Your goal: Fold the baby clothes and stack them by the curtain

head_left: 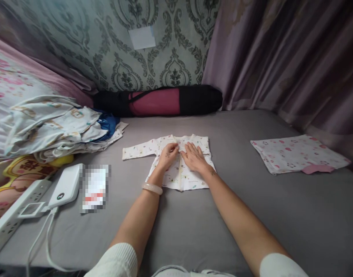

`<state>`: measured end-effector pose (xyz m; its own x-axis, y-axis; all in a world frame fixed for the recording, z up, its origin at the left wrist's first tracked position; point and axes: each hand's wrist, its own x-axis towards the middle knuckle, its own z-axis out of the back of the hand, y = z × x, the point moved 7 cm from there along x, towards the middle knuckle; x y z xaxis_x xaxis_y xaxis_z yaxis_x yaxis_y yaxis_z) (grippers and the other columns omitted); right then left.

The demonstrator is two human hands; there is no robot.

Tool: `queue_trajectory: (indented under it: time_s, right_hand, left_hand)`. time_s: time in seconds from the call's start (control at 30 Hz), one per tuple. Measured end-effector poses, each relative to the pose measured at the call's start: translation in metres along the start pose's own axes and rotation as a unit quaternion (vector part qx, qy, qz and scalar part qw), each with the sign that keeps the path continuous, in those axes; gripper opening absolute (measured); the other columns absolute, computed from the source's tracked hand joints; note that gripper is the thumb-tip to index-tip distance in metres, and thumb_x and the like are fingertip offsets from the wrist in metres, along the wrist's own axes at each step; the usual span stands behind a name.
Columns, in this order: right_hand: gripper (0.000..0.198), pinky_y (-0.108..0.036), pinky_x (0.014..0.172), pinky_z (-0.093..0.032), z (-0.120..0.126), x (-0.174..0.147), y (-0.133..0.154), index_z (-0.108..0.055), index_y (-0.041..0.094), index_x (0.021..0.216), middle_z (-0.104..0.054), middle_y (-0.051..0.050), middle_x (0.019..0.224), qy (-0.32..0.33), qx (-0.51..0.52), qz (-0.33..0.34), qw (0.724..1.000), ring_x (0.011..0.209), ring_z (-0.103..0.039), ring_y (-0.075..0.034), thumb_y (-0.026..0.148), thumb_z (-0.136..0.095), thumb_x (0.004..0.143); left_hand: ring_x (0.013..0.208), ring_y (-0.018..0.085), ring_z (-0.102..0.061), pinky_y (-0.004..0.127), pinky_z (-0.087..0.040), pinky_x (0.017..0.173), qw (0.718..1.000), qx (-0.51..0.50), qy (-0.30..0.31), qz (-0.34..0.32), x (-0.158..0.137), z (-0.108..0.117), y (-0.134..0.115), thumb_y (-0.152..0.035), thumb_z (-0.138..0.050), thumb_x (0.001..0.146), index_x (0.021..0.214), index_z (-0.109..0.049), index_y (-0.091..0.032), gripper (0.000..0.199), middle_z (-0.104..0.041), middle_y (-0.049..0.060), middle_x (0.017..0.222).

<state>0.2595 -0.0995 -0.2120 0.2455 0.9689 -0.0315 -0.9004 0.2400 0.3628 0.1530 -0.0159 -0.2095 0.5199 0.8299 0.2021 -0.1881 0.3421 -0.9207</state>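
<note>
A small white baby shirt [173,179] with a scattered colourful print lies front up on the grey bed. One sleeve stretches out to the left; on the right no sleeve sticks out, and that side seems folded inward. My left hand [167,157], with a pale bangle on its wrist, is closed, fingertips together at the shirt's front opening near the collar. What exactly they pinch is partly hidden. Flat on the right half of the shirt's chest rests my right hand [195,157], its fingers stretched out.
Folded pink-patterned cloth [297,154] lies at the right. A clothes pile [55,123] sits at the left, behind a white power bank [67,184], cables and a power strip [20,207]. A blurred packet [95,188] is nearby. A black-and-red long bag [156,102] lines the wall.
</note>
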Motion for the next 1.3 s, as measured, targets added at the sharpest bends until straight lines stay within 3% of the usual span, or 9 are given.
queue_trajectory:
  time_s: [0.27,0.77,1.1,1.3]
  right_hand:
    - [0.064,-0.042,0.118,-0.004,0.006,0.003,-0.02,-0.028,0.006,0.15,-0.019,-0.014,0.158,-0.022,-0.04,-0.06,0.997,0.146,-0.012,-0.024,0.046,-0.019,0.1]
    - [0.064,-0.044,0.116,-0.009,0.009,0.01,-0.045,-0.029,0.001,0.148,-0.023,-0.017,0.157,-0.073,-0.078,-0.109,0.988,0.145,-0.015,-0.028,0.042,-0.022,0.099]
    - [0.062,-0.046,0.115,-0.014,0.018,0.006,-0.055,-0.029,0.002,0.148,-0.023,-0.016,0.157,-0.083,-0.065,-0.134,0.985,0.144,-0.016,-0.029,0.039,-0.024,0.098]
    - [0.064,-0.044,0.115,-0.015,0.018,0.007,-0.059,-0.028,0.001,0.148,-0.022,-0.018,0.157,-0.094,-0.069,-0.151,0.982,0.143,-0.018,-0.03,0.04,-0.026,0.097]
  left_hand:
    - [0.104,0.023,-0.061,0.037,-0.046,0.097,1.0,-0.009,-0.012,0.011,-0.003,0.001,-0.004,-0.026,-0.059,0.084,0.101,-0.068,-0.015,0.023,-0.068,0.012,0.109]
    - [0.109,0.023,-0.059,0.037,-0.045,0.099,1.0,0.005,-0.003,0.012,-0.003,-0.002,-0.002,-0.022,-0.056,0.085,0.105,-0.067,-0.014,0.024,-0.064,0.013,0.116]
    - [0.095,0.021,-0.059,0.037,-0.046,0.093,0.996,0.079,0.028,-0.033,-0.003,-0.003,-0.013,-0.021,-0.056,0.081,0.105,-0.068,-0.015,0.027,-0.064,0.012,0.109]
    - [0.113,0.027,-0.053,0.042,-0.037,0.105,0.995,0.09,0.008,-0.048,-0.001,-0.003,-0.008,-0.021,-0.061,0.077,0.1,-0.069,-0.02,0.024,-0.064,0.011,0.112]
